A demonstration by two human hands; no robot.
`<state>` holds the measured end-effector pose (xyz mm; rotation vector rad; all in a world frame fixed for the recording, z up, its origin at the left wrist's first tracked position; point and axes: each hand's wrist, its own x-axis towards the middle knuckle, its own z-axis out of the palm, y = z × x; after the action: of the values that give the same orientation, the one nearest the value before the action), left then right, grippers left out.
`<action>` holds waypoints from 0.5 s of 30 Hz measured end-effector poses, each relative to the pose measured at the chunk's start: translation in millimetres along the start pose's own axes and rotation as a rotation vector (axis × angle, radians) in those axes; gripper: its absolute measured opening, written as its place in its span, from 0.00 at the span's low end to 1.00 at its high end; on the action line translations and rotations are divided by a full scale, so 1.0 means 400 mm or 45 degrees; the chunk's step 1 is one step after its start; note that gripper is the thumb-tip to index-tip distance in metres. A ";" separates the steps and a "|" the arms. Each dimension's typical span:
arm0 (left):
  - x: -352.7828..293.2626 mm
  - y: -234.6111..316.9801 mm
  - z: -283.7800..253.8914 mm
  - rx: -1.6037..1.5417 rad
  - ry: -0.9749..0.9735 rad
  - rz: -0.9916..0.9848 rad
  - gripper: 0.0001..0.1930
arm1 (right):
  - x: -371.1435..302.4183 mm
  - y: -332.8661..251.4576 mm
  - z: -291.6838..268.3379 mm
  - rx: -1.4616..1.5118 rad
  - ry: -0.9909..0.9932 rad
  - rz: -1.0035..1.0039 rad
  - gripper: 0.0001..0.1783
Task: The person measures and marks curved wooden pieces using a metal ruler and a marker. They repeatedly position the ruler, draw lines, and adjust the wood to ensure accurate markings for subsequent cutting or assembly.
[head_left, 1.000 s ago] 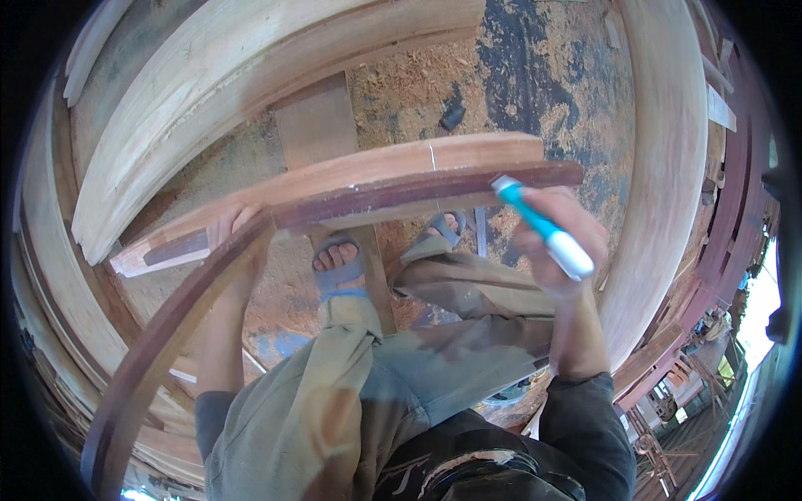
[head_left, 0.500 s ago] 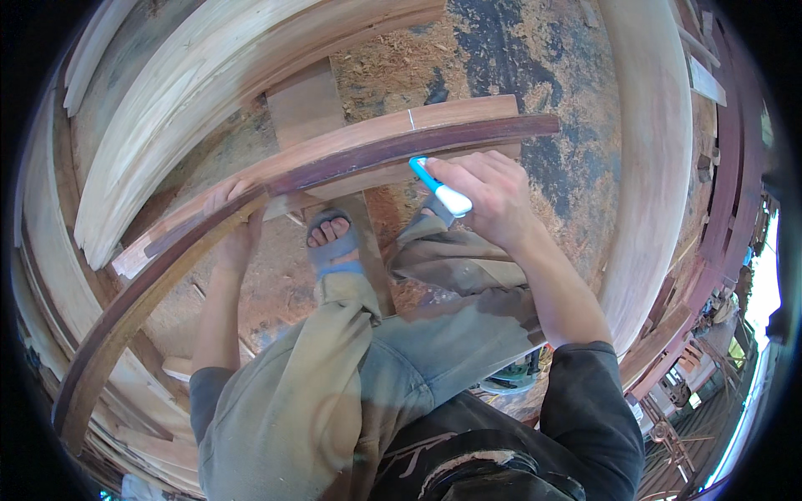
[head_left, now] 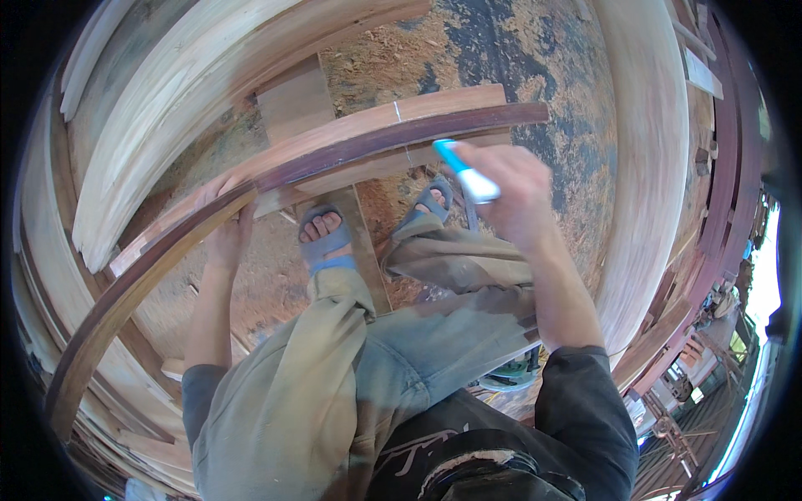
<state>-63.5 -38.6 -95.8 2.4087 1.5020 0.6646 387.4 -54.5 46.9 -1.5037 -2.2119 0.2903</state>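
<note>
Marker (head_left: 478, 185), teal and white, in right hand (head_left: 514, 194), fingers closed round it; teal end toward the body-side edge of dark strip (head_left: 401, 138). Contact between the two: cannot tell. Strip lies along pale board (head_left: 451, 102), its right end running past the board's. White line (head_left: 398, 111) crosses the board, visible on both sides of the strip. Curved piece (head_left: 138, 288) meets the strip's left part and bends down to lower left. Left hand (head_left: 225, 213) grips the curved piece near that meeting, partly hidden behind it. Below: sandals (head_left: 328, 242) on the person's feet, floor (head_left: 368, 75) strewn with sawdust. Outward: pale beam (head_left: 167, 125) upper left, second beam (head_left: 652, 167) at right.
</note>
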 end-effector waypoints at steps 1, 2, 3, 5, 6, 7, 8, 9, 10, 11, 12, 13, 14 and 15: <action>0.000 0.000 -0.001 0.001 -0.018 -0.006 0.21 | 0.005 -0.016 0.033 0.017 -0.049 -0.046 0.24; -0.001 -0.001 -0.002 -0.015 -0.027 -0.046 0.22 | 0.009 -0.027 0.055 0.037 -0.125 -0.083 0.26; -0.002 -0.003 -0.002 0.019 -0.038 -0.007 0.22 | 0.011 -0.032 0.065 0.017 -0.113 -0.096 0.28; -0.004 -0.008 -0.001 0.047 -0.003 -0.006 0.22 | 0.015 -0.034 0.072 -0.014 -0.145 -0.123 0.31; -0.005 -0.012 0.001 0.042 -0.031 -0.008 0.22 | 0.014 -0.031 0.064 -0.018 -0.114 -0.081 0.30; -0.008 -0.015 0.002 0.026 -0.031 -0.018 0.22 | 0.010 -0.026 0.045 -0.017 -0.087 -0.042 0.30; -0.012 -0.016 0.003 -0.004 -0.021 -0.048 0.22 | 0.006 -0.021 0.028 -0.011 -0.050 -0.007 0.30; -0.014 -0.019 0.003 0.019 -0.029 -0.030 0.21 | 0.002 -0.020 0.014 -0.054 -0.016 0.037 0.29; -0.015 -0.020 0.004 0.029 -0.029 -0.028 0.21 | 0.000 -0.020 0.011 -0.053 -0.015 0.049 0.29; -0.017 -0.019 0.003 0.012 -0.028 -0.059 0.21 | -0.002 -0.021 0.009 -0.050 0.008 0.057 0.29; -0.017 -0.018 0.002 0.021 -0.026 -0.032 0.21 | -0.004 -0.022 0.010 -0.045 0.048 0.076 0.29; -0.016 -0.016 0.003 0.002 -0.024 -0.033 0.21 | -0.004 -0.025 0.020 -0.029 -0.013 0.019 0.28; -0.013 -0.014 0.004 -0.036 -0.019 -0.068 0.21 | -0.003 -0.030 0.034 -0.009 -0.054 -0.028 0.28; -0.010 -0.011 0.004 0.001 -0.021 -0.027 0.21 | -0.001 -0.030 0.041 0.018 -0.116 -0.075 0.27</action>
<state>-67.7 -40.2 -100.0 2.3896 1.5191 0.6382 369.8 -58.0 37.2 -1.4410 -2.3152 0.3615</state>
